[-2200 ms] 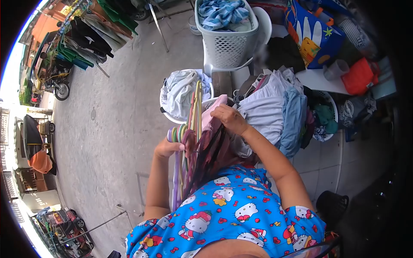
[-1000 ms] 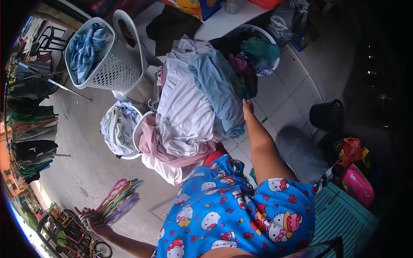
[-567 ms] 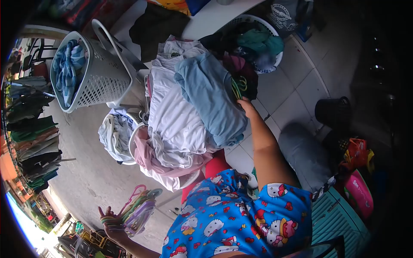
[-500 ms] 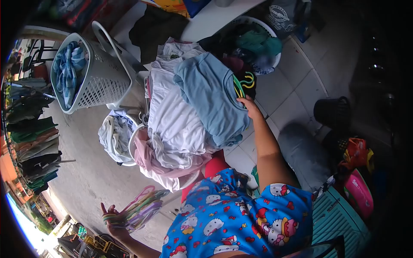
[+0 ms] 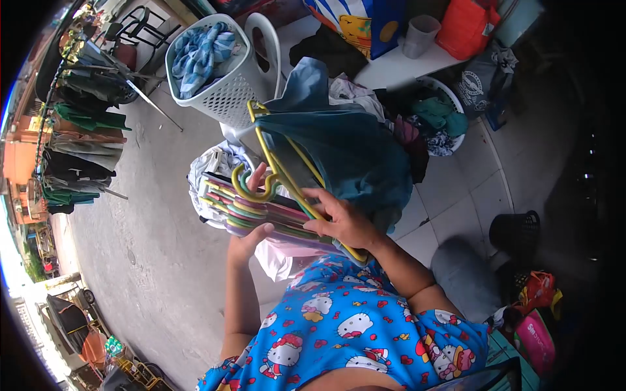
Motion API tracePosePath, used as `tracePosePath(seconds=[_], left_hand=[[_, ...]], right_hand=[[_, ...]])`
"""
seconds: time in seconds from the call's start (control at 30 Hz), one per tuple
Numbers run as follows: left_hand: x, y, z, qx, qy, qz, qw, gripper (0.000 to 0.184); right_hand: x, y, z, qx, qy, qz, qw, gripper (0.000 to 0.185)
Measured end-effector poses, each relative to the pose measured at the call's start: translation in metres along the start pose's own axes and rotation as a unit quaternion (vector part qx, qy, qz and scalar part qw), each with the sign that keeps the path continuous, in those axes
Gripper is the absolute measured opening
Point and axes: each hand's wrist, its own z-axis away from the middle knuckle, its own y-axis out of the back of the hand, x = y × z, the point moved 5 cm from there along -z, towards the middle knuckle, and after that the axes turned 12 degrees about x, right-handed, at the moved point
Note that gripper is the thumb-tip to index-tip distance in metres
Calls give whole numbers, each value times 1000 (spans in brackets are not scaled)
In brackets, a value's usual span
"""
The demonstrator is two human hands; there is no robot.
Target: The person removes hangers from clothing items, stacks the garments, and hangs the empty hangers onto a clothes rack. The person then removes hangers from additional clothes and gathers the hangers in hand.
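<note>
My left hand (image 5: 246, 246) is closed around a bundle of colourful plastic hangers (image 5: 287, 227), its thumb along the near side. Beside it, my right hand (image 5: 345, 220) grips a yellow hanger (image 5: 280, 161) whose hook lies over the bundle. From that hanger a blue-teal shirt (image 5: 352, 153) drapes away to the right, with the hanger's far end against its stretched cloth. A green hook shows next to the yellow one; which hanger it belongs to is hard to tell. The shirt covers much of the pile of clothes behind it.
A white laundry basket (image 5: 228, 98) with blue cloth stands at the back left. Another basket (image 5: 456, 98) of dark clothes sits at the back right, near a white bench (image 5: 404, 70). Clothes hang on a rack (image 5: 117, 60) at far left. A black bin (image 5: 515, 229) stands right.
My left hand has come up from the lower left with the hanger bundle, meeting my right hand. The shirt has lifted off the white clothes pile with the yellow hanger. The view has shifted.
</note>
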Motion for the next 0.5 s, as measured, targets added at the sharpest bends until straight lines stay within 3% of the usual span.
tracePosePath(seconds=[0.1,0.17,0.23,0.27,0.37,0.47,0.5], left_hand=[[-8,55,40,101,-29,33,994,74],[28,84,66,138,-93,79,983,70],[56,129,98,149,-147,-11,978,79],[64,148,112,151,-151,-52,975,86],[92,173,139,202,-177,15,963,90],[90,196,141,126,-269,8,955,63],[79,200,137,121,-242,28,962,57]], right_hand=[[-27,-60,11,-24,135,79,987,55],[-43,-101,24,-7,217,132,967,55],[-53,-145,35,-21,272,136,952,58],[-56,-160,40,-23,268,141,953,55],[-65,-199,44,-72,252,186,947,50],[-59,-220,41,-109,228,177,951,49],[-50,-217,34,-118,215,162,956,48]])
